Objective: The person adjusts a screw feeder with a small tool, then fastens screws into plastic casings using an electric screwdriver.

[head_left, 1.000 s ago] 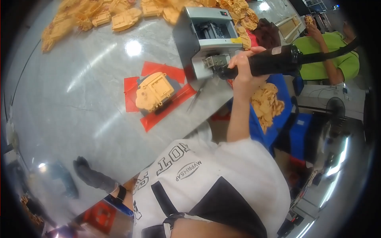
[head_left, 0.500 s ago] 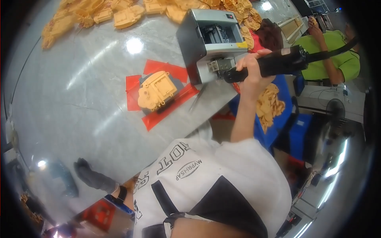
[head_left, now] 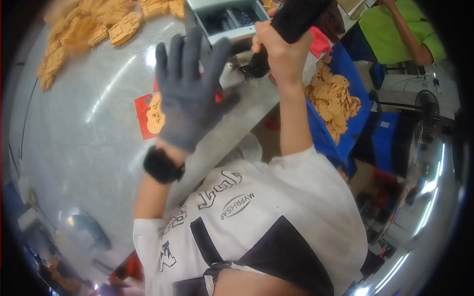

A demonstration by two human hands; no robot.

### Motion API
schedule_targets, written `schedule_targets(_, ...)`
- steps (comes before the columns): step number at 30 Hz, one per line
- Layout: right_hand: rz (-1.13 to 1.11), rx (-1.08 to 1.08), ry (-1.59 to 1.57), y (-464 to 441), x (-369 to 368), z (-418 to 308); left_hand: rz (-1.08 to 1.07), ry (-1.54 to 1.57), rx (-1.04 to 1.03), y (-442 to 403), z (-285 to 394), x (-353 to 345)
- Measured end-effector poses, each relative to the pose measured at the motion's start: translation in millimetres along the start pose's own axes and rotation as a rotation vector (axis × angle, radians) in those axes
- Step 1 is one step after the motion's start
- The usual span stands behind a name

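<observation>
My right hand (head_left: 284, 52) is bare and wrapped round a black electric screwdriver (head_left: 296, 20), held tilted in front of a grey screw feeder (head_left: 229, 19). The driver's lower end is close to the feeder's front; whether they touch I cannot tell. My left hand (head_left: 190, 93), in a grey glove, is open with its fingers spread. It hovers over a yellow plastic housing (head_left: 155, 117), hiding most of it. Red pieces (head_left: 142, 111) on the table show around the housing.
Several more yellow housings (head_left: 123, 28) are heaped along the table's far side. A blue bin (head_left: 358, 89) of yellow parts (head_left: 333, 98) stands right of the grey table (head_left: 94, 143). Beyond it is a person in a green top (head_left: 390, 37).
My left hand has risen from the table's near left edge to over the yellow housing. The screwdriver in my right hand has tilted more steeply. The whole view has shifted.
</observation>
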State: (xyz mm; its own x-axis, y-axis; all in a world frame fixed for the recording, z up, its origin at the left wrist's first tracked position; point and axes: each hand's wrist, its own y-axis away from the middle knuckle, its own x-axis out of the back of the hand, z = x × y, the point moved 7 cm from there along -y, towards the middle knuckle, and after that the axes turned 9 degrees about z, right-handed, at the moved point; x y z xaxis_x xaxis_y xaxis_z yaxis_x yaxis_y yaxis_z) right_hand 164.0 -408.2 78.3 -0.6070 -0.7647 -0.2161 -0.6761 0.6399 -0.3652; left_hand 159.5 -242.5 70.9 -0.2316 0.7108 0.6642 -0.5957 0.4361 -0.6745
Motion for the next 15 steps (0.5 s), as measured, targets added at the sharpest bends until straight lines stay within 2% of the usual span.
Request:
schedule_targets(1,0.003,0.028,0.020,0.8,1.0,-6.5,-0.061,-0.025,-0.017,-3.4,5.4,-20.1)
schedule_targets(3,-0.238,0.626,-0.236,2.8,-3.4,-27.6,-0.086,-0.049,-0.047,-2.8,9.3,-46.1)
schedule_targets(4,-0.229,0.625,-0.234,8.0,-2.9,-36.4,-0.050,-0.090,-0.069,-2.2,11.0,-50.6)
schedule_targets(6,0.016,0.049,0.139,5.0,3.4,-22.6,0.022,-0.154,-0.096,-0.9,13.4,-56.8)
schedule_targets(10,0.041,0.090,0.164,2.7,6.4,-17.9,0.024,-0.144,-0.020,-0.2,19.7,-63.7)
schedule_targets(12,-0.192,0.521,-0.211,6.3,2.5,-25.0,0.134,-0.217,0.011,3.1,19.8,-68.4)
schedule_targets(13,-0.190,0.519,-0.211,11.0,1.7,-32.3,0.131,-0.217,0.010,4.1,19.6,-69.5)
schedule_targets(15,0.076,0.036,0.070,9.3,11.7,-20.3,0.132,-0.241,-0.005,6.0,20.2,-70.6)
